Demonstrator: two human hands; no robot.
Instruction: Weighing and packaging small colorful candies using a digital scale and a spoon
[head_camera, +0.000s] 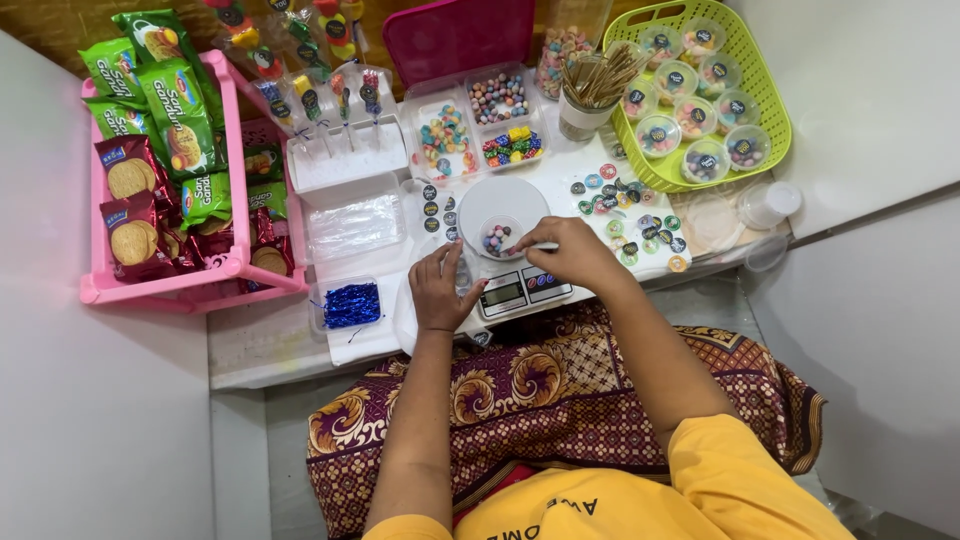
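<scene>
Work area: low white table (250, 345) between plain white walls.
White wall panels stand at left (70, 330) and right (880, 300); a woven brown surface (60, 25) shows at the top edge. Lighting is even and diffuse. A patterned maroon cloth (560, 385) lies just below the table edge.

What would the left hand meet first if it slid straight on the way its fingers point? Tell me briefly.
The left hand lies flat beside the kitchen scale, fingers pointing away from the body. Going straight on, it would probably meet the dark round stickers first, then the white rack of lollipops. Depth is hard to judge from above.
</scene>
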